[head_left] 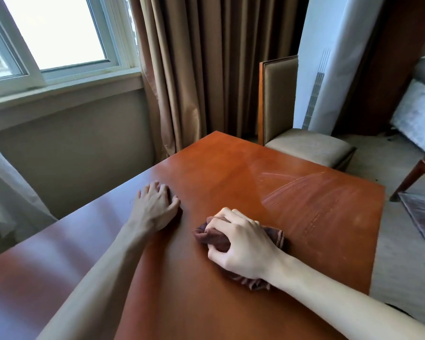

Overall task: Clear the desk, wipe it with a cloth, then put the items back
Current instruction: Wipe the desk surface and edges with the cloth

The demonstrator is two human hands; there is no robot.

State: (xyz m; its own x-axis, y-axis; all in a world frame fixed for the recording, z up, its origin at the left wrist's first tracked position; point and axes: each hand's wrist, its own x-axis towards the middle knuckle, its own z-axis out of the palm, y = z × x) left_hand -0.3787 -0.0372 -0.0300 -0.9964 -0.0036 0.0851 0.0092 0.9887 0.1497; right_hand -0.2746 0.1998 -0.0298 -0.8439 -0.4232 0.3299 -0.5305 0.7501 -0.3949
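Right hand (241, 244) is gripping the bunched brown cloth (214, 235), pressing it onto the desk (317, 209) for wiping, while left hand (155, 207) is resting spread-fingered, likely bracing.

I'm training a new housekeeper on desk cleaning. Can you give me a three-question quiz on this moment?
1. True or false: the right hand grips the brown cloth.
2. What does the left hand do? A) lifts a chair B) rests on the desk C) pulls the curtain
3. Fill in: wipe streaks show on the desk toward its ____ side.

Key: 1 true; 2 B; 3 right, near the chair.
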